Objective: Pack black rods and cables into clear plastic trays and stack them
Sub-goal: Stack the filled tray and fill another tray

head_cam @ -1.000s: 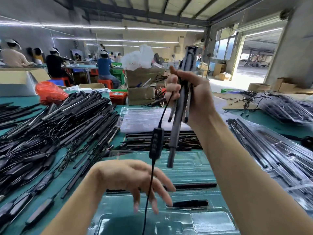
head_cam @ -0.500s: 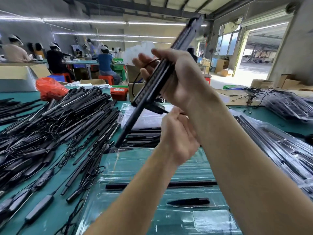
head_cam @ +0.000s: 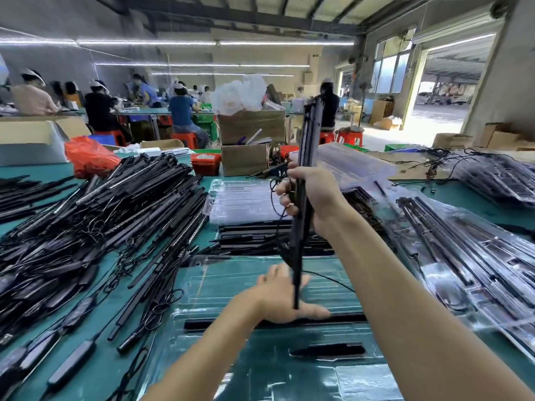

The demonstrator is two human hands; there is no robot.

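Nearest, a clear plastic tray (head_cam: 289, 380) sat at the tabletop's (head_cam: 95, 369) near edge with one black rod (head_cam: 341, 318) lying across a slot. Left hand (head_cam: 285, 298) was flat over that tray, fingers (head_cam: 314, 311) straight and released, holding nothing. Right hand (head_cam: 311, 195) was raised above it, fingers clenched around a bundle of black rods (head_cam: 305, 180) held almost upright, its cable (head_cam: 278, 215) dangling in a loop. Loose rods and cables (head_cam: 95, 227) were heaped over the left side. Filled trays (head_cam: 469, 256) were stacked along the right edge; empty trays (head_cam: 243, 201) were stacked mid-tabletop behind the raised hand.
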